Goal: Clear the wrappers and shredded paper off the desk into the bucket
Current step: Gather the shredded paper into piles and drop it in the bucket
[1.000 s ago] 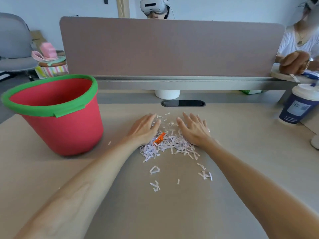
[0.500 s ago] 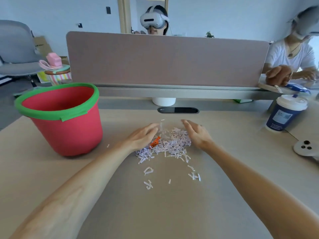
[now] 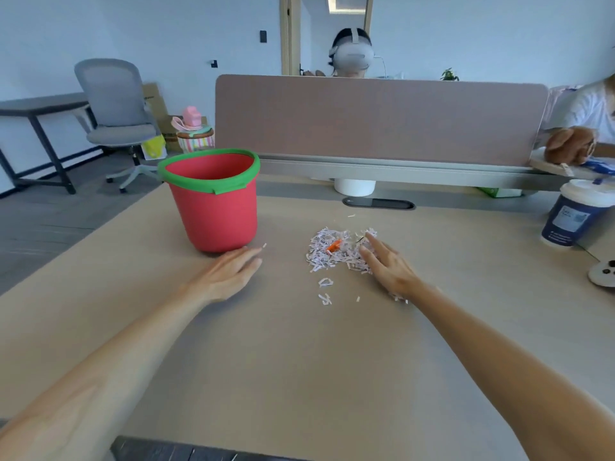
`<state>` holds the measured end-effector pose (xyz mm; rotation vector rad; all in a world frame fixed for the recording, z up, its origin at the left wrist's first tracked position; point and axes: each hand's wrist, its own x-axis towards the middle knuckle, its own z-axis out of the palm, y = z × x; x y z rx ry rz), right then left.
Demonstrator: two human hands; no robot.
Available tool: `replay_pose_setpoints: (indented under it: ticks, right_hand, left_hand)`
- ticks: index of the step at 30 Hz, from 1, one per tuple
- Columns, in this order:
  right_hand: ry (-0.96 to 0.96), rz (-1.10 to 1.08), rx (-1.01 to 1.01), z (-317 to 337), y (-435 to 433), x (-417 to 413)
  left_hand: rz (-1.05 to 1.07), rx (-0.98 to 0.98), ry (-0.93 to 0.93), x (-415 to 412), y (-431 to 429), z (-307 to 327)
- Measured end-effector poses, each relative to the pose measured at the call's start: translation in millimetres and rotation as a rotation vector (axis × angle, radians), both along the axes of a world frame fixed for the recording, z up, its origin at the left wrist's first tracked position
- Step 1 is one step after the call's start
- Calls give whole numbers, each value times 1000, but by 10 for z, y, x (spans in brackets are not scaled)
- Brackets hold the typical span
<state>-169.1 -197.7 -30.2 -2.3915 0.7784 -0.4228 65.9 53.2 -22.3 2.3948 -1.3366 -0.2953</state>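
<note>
Your hands are flat on the desk (image 3: 299,361), gripping nothing.
Left hand (image 3: 226,273), fingers spread, lies below the bucket (image 3: 213,207) mid-frame; right hand (image 3: 389,266), fingers loose, touches the shredded paper (image 3: 324,251) and orange wrapper (image 3: 333,245) right of centre.

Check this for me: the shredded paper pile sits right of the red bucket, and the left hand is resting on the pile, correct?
Not quite. In the head view the right hand rests on the shredded paper pile; the left hand lies near the red bucket. The pile does sit right of the bucket.

bucket (image 3: 216,214): red, green rim | shredded paper (image 3: 327,249): white-lilac | wrapper (image 3: 333,245): orange | desk (image 3: 299,354): beige
</note>
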Motion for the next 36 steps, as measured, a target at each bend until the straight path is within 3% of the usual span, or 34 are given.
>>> replay_pose_setpoints:
  ticks: [5,10,14,17,20,22,26,29,32,36]
  right_hand:
    - [64,-80,-63,-89,123,52]
    - [118,-149,-125,-94,146,242]
    - [123,-84,-109,-69,120,434]
    - [6,-42,-28,-29,95,471]
    - [-240,-200,-60,44,28,440]
    - [-299,-295,-84,58,-83,462]
    - [-170,-273,-88,27,-346,619]
    - [22,-195,-101,9,-420,719]
    - [187,-116,-128,10,-446,784]
    - [209,-3,-167,17,-484,816]
  left_hand:
    - [44,72,-92,53,57,-194]
    - [-12,-4,-84,-128,-481,-172]
    - [-43,-12,-11,-252,-991,-132]
    - [-111,-78,100,-396,-1212,-94]
    - [-107,-204,190,-459,-1287,-48]
    - [-64,-277,181,-401,-1337,-56]
    - [50,-246,53,-217,-1531,-108]
    - [144,-185,-135,-116,-1631,-119]
    - [181,-92,-203,-33,-1585,-120]
    - [174,44,-236,43,-1481,-190]
